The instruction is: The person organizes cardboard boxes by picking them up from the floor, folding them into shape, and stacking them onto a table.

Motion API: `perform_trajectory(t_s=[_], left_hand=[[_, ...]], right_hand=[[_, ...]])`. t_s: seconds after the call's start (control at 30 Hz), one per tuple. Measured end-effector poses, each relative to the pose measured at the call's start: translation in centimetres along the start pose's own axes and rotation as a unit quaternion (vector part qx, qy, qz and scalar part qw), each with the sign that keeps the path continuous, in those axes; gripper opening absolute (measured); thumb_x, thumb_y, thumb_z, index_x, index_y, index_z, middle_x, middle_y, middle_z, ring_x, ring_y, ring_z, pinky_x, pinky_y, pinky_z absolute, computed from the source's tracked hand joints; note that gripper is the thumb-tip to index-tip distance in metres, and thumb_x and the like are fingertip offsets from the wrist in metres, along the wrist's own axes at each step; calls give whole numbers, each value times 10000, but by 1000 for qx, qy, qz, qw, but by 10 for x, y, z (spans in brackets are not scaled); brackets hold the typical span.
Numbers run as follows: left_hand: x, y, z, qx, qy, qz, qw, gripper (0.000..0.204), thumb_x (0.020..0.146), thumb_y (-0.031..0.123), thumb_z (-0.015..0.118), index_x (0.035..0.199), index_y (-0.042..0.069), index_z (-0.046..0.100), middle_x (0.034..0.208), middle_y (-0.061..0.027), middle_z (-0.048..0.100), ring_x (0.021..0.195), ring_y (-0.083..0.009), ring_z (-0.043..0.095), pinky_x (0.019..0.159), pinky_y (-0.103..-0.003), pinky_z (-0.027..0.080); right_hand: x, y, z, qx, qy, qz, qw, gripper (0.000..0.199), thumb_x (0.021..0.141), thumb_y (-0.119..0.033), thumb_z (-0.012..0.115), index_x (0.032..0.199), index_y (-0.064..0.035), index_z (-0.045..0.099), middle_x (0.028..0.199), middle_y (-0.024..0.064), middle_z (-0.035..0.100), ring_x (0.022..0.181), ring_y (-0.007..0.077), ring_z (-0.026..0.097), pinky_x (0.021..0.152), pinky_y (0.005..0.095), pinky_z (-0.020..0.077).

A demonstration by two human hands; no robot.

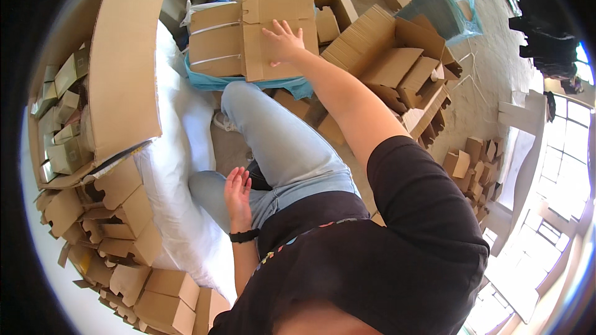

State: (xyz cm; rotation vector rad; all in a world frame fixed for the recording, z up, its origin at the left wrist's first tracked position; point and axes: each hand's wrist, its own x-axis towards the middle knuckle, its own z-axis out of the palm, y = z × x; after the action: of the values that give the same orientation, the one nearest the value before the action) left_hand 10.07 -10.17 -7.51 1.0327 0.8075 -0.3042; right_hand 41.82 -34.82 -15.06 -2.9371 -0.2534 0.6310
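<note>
Hand laid flat on stacked carton blanks

Flattened cardboard blanks (251, 37) are stacked on the floor ahead, over blue plastic sheeting (292, 89). The right hand (282, 42) is pressed onto the top blank, fingers spread, likely to steady or draw it. The left hand (237, 191) is rested open on the thigh, nothing held. Folded cartons (124, 236) are piled at left.

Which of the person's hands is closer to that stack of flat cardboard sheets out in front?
The right hand. It lies spread on top of the flat cardboard stack, arm stretched forward. The left hand is far back, open above the lap near the knee.
</note>
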Motion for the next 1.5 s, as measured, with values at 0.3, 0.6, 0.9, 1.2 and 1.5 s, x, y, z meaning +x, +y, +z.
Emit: perform_trajectory(t_s=[0.3,0.6,0.9,1.2,1.5], left_hand=[[-3,7,-4,24,-12,37,999,312,932,128,509,1222,13,487,1223,-97,548,1115,-195,533,955,-315,423],[-13,6,-8,65,-24,39,997,301,932,150,521,1206,26,506,1212,-93,560,1101,-183,542,936,-311,432],[-19,4,-18,56,-3,54,997,283,933,142,509,1194,34,511,1196,-84,570,1084,-167,547,926,-300,434],[-11,-1,-37,73,-1,55,996,274,934,150,516,1183,36,523,1177,-72,580,1067,-152,557,908,-292,439],[-12,7,-77,101,51,86,990,286,936,150,521,1201,41,525,1185,-63,581,1074,-146,553,915,-278,427]], right_hand=[[-65,-17,56,59,240,24,969,667,830,-378,615,1405,-184,337,1508,69,217,1404,231,165,1118,508,153],[-77,-11,24,-41,126,-20,991,787,796,-369,672,1445,-265,238,1519,25,186,1404,213,162,1118,503,189],[-58,-6,27,-40,75,-51,995,729,796,-411,635,1424,-277,290,1509,26,226,1394,214,201,1110,474,225],[-125,-6,46,194,285,-135,929,501,838,-191,622,1307,-145,453,1407,118,390,1293,286,371,1054,428,310],[-228,29,173,594,-251,199,738,560,941,-472,431,1236,-11,547,1225,120,589,1106,231,561,940,349,425]])
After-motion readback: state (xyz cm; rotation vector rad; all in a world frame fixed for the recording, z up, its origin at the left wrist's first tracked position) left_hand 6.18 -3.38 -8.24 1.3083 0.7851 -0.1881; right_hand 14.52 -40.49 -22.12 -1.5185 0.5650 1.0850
